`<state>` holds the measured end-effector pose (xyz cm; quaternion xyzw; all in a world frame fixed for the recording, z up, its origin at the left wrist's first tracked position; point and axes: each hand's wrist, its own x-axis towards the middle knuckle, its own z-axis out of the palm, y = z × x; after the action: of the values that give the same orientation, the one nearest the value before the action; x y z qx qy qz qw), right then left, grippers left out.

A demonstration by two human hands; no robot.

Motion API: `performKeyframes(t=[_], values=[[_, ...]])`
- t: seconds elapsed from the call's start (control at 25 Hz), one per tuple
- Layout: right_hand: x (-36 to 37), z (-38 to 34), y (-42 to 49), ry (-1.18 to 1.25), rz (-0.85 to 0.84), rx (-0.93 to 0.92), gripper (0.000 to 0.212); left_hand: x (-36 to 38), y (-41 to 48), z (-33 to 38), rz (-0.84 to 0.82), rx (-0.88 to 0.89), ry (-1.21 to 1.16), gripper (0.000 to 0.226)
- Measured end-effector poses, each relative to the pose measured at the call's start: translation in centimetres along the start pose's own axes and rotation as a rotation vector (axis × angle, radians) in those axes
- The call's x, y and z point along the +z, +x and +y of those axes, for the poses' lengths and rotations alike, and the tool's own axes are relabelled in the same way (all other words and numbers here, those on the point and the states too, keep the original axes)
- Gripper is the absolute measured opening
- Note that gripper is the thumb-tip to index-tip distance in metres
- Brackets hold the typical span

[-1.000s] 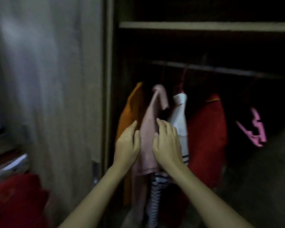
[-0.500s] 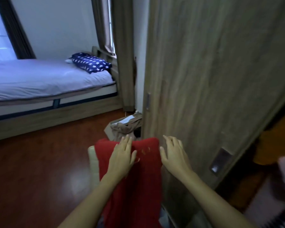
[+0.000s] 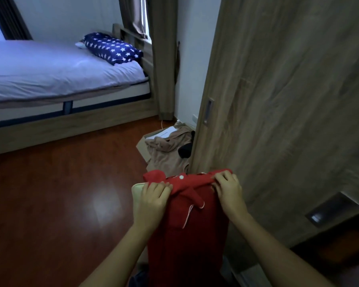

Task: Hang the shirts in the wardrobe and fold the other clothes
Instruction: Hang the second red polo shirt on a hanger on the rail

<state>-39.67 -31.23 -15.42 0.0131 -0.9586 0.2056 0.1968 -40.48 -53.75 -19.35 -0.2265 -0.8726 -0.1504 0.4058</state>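
Both hands were clamped on the red shirt (image 3: 187,224), one at each end of its top edge and well apart from each other. The left hand (image 3: 153,197) had its fingers curled over the cloth at the left, where the shirt lay over a pale cream edge (image 3: 136,191) (what that thing was could not be told). The right hand (image 3: 228,189) pinched the bunched cloth at the right, just in front of the wooden wardrobe door (image 3: 288,100). A white button (image 3: 181,177) showed on the top edge between the hands, and the rest of the shirt hung down between the forearms.

Behind the shirt, on the dark red-brown floor (image 3: 50,204), a cardboard box (image 3: 142,146) held beige clothes (image 3: 166,154) and something black (image 3: 186,151), right beside the door's edge. Farther back stood a bed (image 3: 50,69) with a pale sheet and a navy pillow (image 3: 112,47) with white stars at its head, near a curtain (image 3: 164,59).
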Motion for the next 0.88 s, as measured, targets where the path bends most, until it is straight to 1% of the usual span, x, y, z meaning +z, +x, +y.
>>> performKeyframes(t=[0.04, 0.08, 0.12, 0.16, 0.24, 0.28, 0.36, 0.4, 0.44, 0.52, 0.56, 0.6, 0.64, 0.68, 0.72, 0.8, 0.84, 0.88], values=[[0.1, -0.1, -0.4, 0.024, 0.063, -0.044, 0.015, -0.8, -0.4, 0.4, 0.037, 0.016, 0.013, 0.014], [0.1, -0.2, -1.1, 0.043, 0.089, -0.077, 0.015, -1.7, -0.9, 0.8, 0.053, 0.031, 0.044, 0.011], [0.1, -0.3, -2.1, 0.064, 0.103, -0.103, 0.017, -2.7, -1.6, 1.1, 0.036, 0.036, 0.056, 0.007], [0.1, -0.3, -3.3, 0.085, 0.115, -0.125, 0.019, -3.5, -2.2, 1.3, 0.005, 0.019, 0.044, 0.01], [0.3, -0.1, -5.2, 0.102, 0.122, -0.149, 0.019, -4.6, -2.4, 1.5, -0.067, -0.087, -0.03, 0.029], [0.5, 0.1, -5.8, 0.111, 0.114, -0.147, 0.02, -4.9, -1.4, 1.6, -0.086, -0.151, -0.055, 0.035], [1.1, 0.7, -6.5, 0.124, 0.092, -0.126, 0.02, -4.7, 1.9, 1.6, -0.136, -0.282, -0.021, 0.039], [1.3, 0.9, -6.6, 0.122, 0.084, -0.126, 0.019, -4.2, 4.0, 1.3, -0.21, -0.359, 0.019, 0.042], [1.4, 0.9, -6.7, 0.122, 0.069, -0.131, 0.019, -3.6, 6.0, 0.5, -0.342, -0.438, 0.052, 0.048], [1.6, 0.8, -6.8, 0.117, 0.043, -0.135, 0.018, -2.0, 9.1, -1.7, -0.737, -0.591, 0.091, 0.061], [1.7, 0.9, -6.9, 0.108, 0.034, -0.131, 0.018, -1.4, 10.2, -2.7, -0.961, -0.659, 0.059, 0.07], [1.7, 0.9, -7.0, 0.102, 0.024, -0.125, 0.018, -0.8, 10.6, -3.4, -1.171, -0.714, -0.024, 0.077], [1.8, 0.9, -7.0, 0.096, 0.008, -0.117, 0.019, -0.4, 10.5, -3.8, -1.297, -0.761, -0.135, 0.08], [1.7, 0.8, -6.8, 0.087, -0.014, -0.115, 0.019, -0.2, 10.3, -4.0, -1.297, -0.778, -0.227, 0.079], [1.6, 0.7, -6.5, 0.085, -0.042, -0.112, 0.021, 0.0, 9.9, -4.2, -1.18, -0.776, -0.29, 0.074], [1.2, 0.0, -5.7, 0.095, -0.112, -0.09, 0.03, -0.1, 9.0, -4.0, -0.754, -0.72, -0.36, 0.058], [1.0, -0.6, -5.3, 0.112, -0.129, -0.063, 0.038, -0.4, 8.5, -3.5, -0.574, -0.674, -0.39, 0.054], [0.8, -1.3, -4.5, 0.15, -0.096, -0.013, 0.043, -0.7, 8.2, -3.2, -0.445, -0.642, -0.421, 0.052]])
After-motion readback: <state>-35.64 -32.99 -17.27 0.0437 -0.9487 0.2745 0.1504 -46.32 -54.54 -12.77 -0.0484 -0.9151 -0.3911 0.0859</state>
